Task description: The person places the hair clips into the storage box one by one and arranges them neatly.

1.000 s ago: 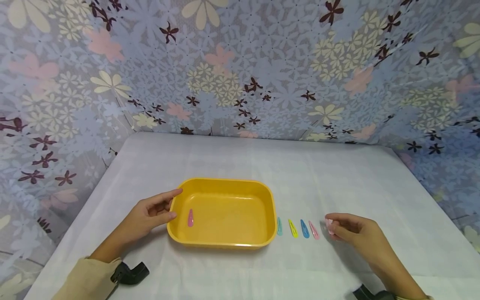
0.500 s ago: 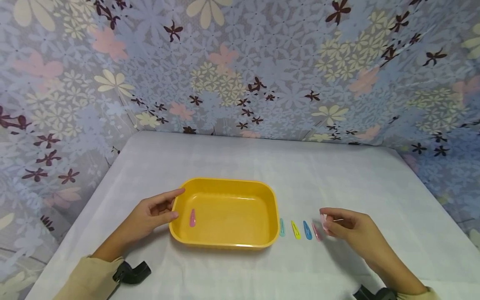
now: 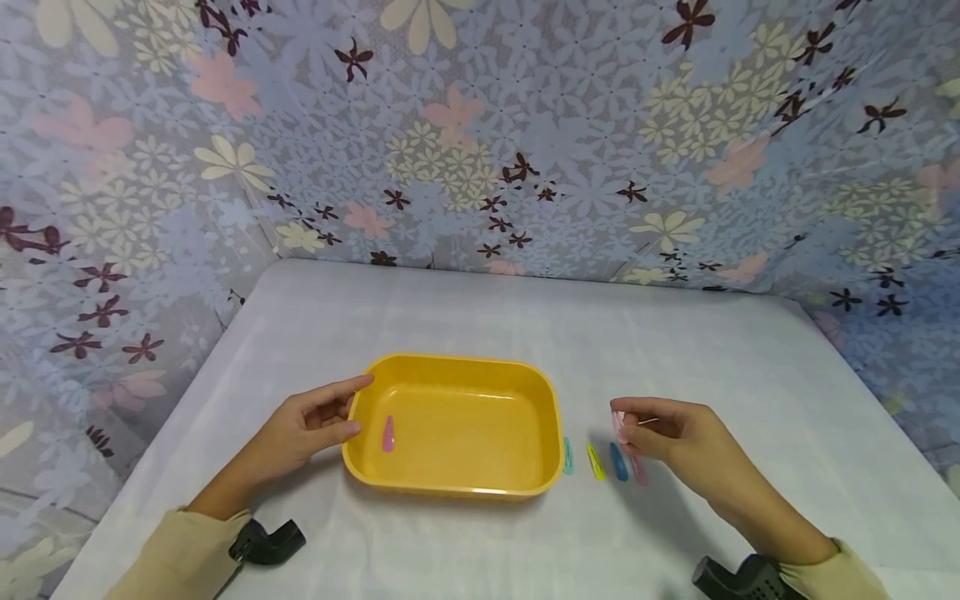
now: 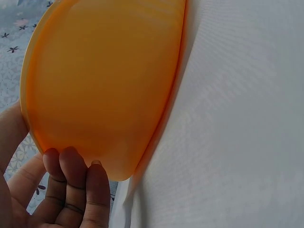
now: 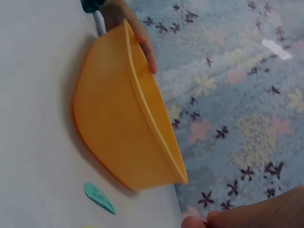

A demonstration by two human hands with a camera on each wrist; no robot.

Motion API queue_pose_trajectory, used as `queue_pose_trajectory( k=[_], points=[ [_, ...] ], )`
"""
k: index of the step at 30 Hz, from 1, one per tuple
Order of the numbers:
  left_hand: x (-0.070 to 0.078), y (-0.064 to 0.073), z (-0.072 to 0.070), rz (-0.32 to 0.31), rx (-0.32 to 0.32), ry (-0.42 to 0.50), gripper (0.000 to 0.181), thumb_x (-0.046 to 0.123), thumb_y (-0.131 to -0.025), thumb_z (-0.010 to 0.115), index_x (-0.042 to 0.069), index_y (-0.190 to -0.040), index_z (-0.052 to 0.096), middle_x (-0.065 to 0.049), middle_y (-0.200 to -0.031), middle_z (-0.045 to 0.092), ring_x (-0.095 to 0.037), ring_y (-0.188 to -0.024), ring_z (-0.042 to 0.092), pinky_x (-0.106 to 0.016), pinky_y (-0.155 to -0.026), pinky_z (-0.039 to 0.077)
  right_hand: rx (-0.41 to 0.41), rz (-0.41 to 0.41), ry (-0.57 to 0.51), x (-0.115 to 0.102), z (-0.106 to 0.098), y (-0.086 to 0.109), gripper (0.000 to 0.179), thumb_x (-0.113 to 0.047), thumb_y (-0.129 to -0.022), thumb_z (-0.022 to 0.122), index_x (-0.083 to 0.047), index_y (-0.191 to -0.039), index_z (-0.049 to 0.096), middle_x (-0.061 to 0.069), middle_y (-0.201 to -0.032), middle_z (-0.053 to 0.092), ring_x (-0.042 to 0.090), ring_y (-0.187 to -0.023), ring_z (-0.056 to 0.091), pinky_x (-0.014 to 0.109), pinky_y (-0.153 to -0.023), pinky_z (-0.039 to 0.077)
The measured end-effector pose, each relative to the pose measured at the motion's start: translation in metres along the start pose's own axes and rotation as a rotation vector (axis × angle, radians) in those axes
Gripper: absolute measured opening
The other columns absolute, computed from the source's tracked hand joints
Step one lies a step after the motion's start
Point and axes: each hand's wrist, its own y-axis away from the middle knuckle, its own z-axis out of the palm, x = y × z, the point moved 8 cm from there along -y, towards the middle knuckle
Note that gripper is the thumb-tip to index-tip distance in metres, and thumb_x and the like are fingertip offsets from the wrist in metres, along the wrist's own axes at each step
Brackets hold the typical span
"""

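A yellow tray [image 3: 465, 442] stands on the white cloth, with one pink hair clip [image 3: 388, 434] lying inside near its left end. My left hand [image 3: 303, 429] holds that end, thumb and index finger at the rim; the left wrist view has the other fingers [image 4: 73, 173] curled against the outer wall. Between thumb and index finger, my right hand [image 3: 675, 433] pinches a pale pink hair clip [image 3: 617, 422] above the cloth. Under and left of it lie a teal clip [image 3: 568, 456], a yellow clip [image 3: 596, 462], a blue clip [image 3: 618, 462] and a partly covered pink clip [image 3: 638, 471].
White cloth [image 3: 480, 317] covers the table up to a flowered curtain [image 3: 465, 150] behind and at the sides. The tray's raised right wall [image 5: 109, 118] stands between the loose clips and its inside. A black wrist device [image 3: 266, 543] sits at the left sleeve.
My right hand has moved left and slightly away from me with the pale pink clip, from beside the row to over its right end. The left hand stays at the tray.
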Motion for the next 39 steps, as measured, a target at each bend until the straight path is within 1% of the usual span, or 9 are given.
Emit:
queue_pose_trajectory(
  k=[3,7,10,14,19,22,25,31,39],
  points=[
    [-0.001,0.0,0.001,-0.003,-0.002,0.007,0.054,0.004,-0.097,0.069,0.0,-0.148,0.051,-0.023,-0.12,0.06,-0.015,-0.094,0.06,-0.022,-0.082,0.056,-0.027,-0.01,-0.012,-0.006,0.005,-0.001,0.048,-0.026,-0.097,0.074,-0.002,-0.138,0.063,0.016,-0.124,0.068,0.022,-0.096,0.071,0.028,-0.083,0.058],
    [-0.002,-0.001,0.0,0.0,-0.002,0.004,0.054,0.004,-0.097,0.069,0.001,-0.148,0.052,-0.023,-0.115,0.06,-0.016,-0.094,0.06,-0.022,-0.082,0.056,-0.061,-0.013,-0.032,-0.016,0.012,-0.003,0.046,-0.02,-0.097,0.073,-0.002,-0.137,0.063,0.017,-0.127,0.067,0.026,-0.099,0.071,0.032,-0.083,0.059],
    [-0.002,-0.001,0.0,-0.002,-0.005,0.001,0.054,0.005,-0.097,0.069,0.002,-0.149,0.052,-0.023,-0.116,0.061,-0.017,-0.094,0.061,-0.023,-0.082,0.056,-0.085,-0.017,-0.036,-0.024,0.016,-0.005,0.043,-0.017,-0.097,0.072,-0.002,-0.137,0.064,0.017,-0.123,0.068,0.028,-0.098,0.071,0.035,-0.083,0.06],
    [-0.002,-0.003,0.001,-0.004,-0.007,0.001,0.055,0.006,-0.097,0.07,0.002,-0.149,0.052,-0.022,-0.116,0.062,-0.017,-0.094,0.062,-0.024,-0.082,0.057,-0.121,-0.026,-0.034,-0.032,0.022,-0.008,0.041,-0.017,-0.097,0.072,-0.005,-0.136,0.066,0.017,-0.115,0.07,0.03,-0.095,0.072,0.035,-0.082,0.06],
    [-0.002,-0.003,0.002,-0.004,-0.006,0.013,0.055,0.006,-0.097,0.07,0.002,-0.148,0.052,-0.022,-0.114,0.061,-0.017,-0.094,0.061,-0.023,-0.082,0.056,-0.161,-0.033,-0.047,-0.04,0.035,-0.014,0.041,-0.019,-0.097,0.073,-0.006,-0.135,0.066,0.013,-0.11,0.071,0.03,-0.095,0.072,0.035,-0.082,0.06],
    [-0.003,-0.002,0.001,0.002,-0.001,0.006,0.054,0.006,-0.097,0.07,0.002,-0.148,0.053,-0.021,-0.112,0.061,-0.017,-0.093,0.061,-0.023,-0.081,0.056,-0.188,-0.061,-0.086,-0.048,0.045,-0.017,0.043,-0.017,-0.097,0.073,-0.001,-0.135,0.065,0.015,-0.112,0.071,0.029,-0.096,0.071,0.037,-0.083,0.06],
    [-0.004,-0.001,0.001,0.006,0.002,0.005,0.055,0.005,-0.096,0.071,0.001,-0.148,0.052,-0.021,-0.112,0.062,-0.017,-0.093,0.062,-0.024,-0.081,0.057,-0.205,-0.071,-0.137,-0.054,0.054,-0.019,0.044,-0.015,-0.096,0.074,0.003,-0.135,0.063,0.019,-0.116,0.07,0.027,-0.096,0.071,0.037,-0.084,0.06],
    [-0.003,0.0,-0.001,-0.001,0.005,-0.009,0.056,0.006,-0.096,0.071,0.002,-0.148,0.052,-0.021,-0.112,0.062,-0.017,-0.093,0.062,-0.024,-0.082,0.057,-0.208,-0.038,-0.196,-0.06,0.066,-0.022,0.044,-0.012,-0.095,0.074,0.006,-0.134,0.062,0.021,-0.118,0.069,0.026,-0.098,0.071,0.034,-0.085,0.059],
    [-0.002,0.0,0.0,-0.008,0.009,-0.012,0.055,0.007,-0.096,0.072,0.001,-0.148,0.053,-0.022,-0.109,0.06,-0.016,-0.092,0.061,-0.022,-0.081,0.056,-0.254,-0.025,-0.259,-0.067,0.089,-0.028,0.041,-0.006,-0.095,0.072,0.011,-0.132,0.062,0.02,-0.114,0.068,0.03,-0.1,0.07,0.038,-0.086,0.059]
  ],
)
